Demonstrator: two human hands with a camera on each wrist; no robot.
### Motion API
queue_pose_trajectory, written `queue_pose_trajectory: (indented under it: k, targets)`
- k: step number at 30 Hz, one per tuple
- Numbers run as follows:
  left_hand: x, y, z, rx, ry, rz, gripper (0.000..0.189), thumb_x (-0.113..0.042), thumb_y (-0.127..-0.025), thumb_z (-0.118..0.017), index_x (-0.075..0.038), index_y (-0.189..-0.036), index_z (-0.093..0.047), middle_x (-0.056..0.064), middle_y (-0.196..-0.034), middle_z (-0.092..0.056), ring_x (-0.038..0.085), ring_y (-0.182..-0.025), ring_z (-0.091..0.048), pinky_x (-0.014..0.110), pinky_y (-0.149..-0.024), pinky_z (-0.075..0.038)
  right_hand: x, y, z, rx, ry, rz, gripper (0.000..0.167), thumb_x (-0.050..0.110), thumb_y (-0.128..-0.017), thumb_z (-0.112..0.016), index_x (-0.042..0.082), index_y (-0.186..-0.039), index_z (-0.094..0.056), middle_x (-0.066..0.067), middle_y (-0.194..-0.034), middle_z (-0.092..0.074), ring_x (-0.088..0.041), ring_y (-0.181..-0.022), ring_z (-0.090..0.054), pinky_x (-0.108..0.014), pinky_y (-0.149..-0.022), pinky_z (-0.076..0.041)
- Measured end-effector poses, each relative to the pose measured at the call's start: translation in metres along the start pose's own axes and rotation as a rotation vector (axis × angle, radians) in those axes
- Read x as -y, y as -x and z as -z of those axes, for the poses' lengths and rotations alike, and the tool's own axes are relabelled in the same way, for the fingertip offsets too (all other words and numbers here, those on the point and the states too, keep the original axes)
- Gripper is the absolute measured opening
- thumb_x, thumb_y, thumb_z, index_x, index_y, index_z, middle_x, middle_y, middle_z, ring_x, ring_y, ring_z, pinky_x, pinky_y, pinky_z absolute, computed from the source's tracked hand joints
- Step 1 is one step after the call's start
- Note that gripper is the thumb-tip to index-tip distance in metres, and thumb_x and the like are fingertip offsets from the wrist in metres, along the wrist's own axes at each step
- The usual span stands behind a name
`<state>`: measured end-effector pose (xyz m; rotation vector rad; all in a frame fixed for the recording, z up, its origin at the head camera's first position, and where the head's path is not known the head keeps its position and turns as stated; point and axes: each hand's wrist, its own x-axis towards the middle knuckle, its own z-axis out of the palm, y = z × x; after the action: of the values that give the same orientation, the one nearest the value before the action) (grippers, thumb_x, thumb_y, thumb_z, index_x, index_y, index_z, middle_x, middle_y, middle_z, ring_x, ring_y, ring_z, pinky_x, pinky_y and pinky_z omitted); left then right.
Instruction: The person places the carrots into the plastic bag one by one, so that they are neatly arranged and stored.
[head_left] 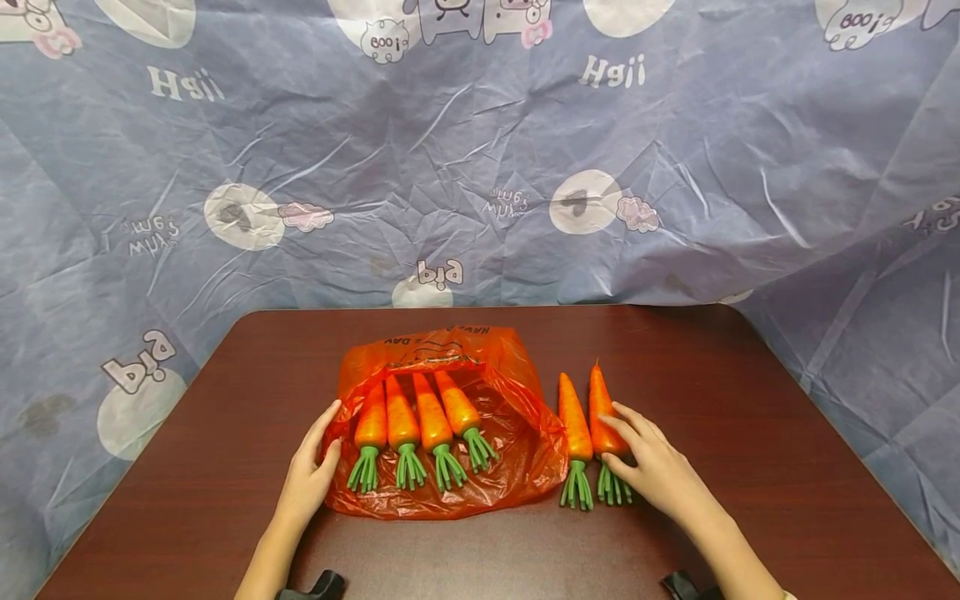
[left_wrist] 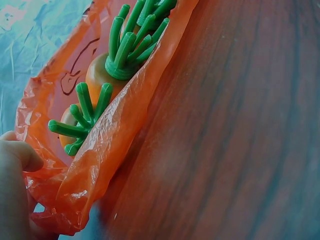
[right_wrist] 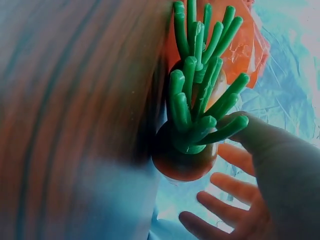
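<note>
A red plastic bag lies on the table with its mouth toward me. Inside it are several orange carrots with green stem tufts, side by side. My left hand is at the bag's left edge, thumb and fingers spread apart against the crinkled plastic. Two more carrots lie right of the bag, the nearer one close to its edge. Over the outer carrot reaches my right hand; its thumb is by the stem tuft and the fingers are spread on the far side.
The dark brown wooden table extends on both sides of the bag. Behind it hangs a wrinkled blue-grey printed cloth. Black wrist straps show at the bottom edge.
</note>
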<state>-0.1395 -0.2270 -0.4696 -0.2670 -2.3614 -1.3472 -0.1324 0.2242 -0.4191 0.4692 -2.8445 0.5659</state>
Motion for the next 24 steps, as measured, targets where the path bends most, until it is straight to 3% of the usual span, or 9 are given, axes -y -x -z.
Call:
queue_pose_trajectory:
  k: [8,15,24]
  targets:
    - [-0.001,0.000,0.000,0.010,0.002,0.021,0.052,-0.001,-0.090,-0.049,-0.018,-0.138,-0.039,0.014,-0.140,-0.040,-0.021,-0.120,-0.025,-0.003,-0.095,-0.019,-0.003,-0.001,-0.004,0.021,-0.038,-0.009,0.048,0.019,-0.080,-0.067,0.010,-0.125,-0.054,-0.014,-0.135,-0.042,-0.041,-0.116,-0.047,-0.058,-0.084,-0.044]
    - [-0.002,0.000,0.000,0.015,-0.002,0.044,0.053,-0.002,-0.090,-0.049,-0.020,-0.139,-0.038,0.013,-0.141,-0.039,-0.020,-0.120,-0.025,-0.003,-0.095,-0.019,-0.005,-0.003,-0.011,0.016,-0.077,-0.011,0.046,0.016,-0.079,-0.066,0.009,-0.124,-0.054,-0.014,-0.135,-0.041,-0.039,-0.110,-0.053,-0.055,-0.079,-0.047]
    - [-0.002,0.000,0.000,0.010,0.012,0.012,0.051,-0.001,-0.090,-0.048,-0.015,-0.138,-0.039,0.015,-0.141,-0.039,-0.020,-0.120,-0.026,-0.003,-0.095,-0.019,-0.006,-0.003,-0.013,-0.027,-0.085,-0.027,0.043,0.017,-0.077,-0.068,0.007,-0.118,-0.058,-0.015,-0.132,-0.046,-0.039,-0.107,-0.055,-0.054,-0.080,-0.047]
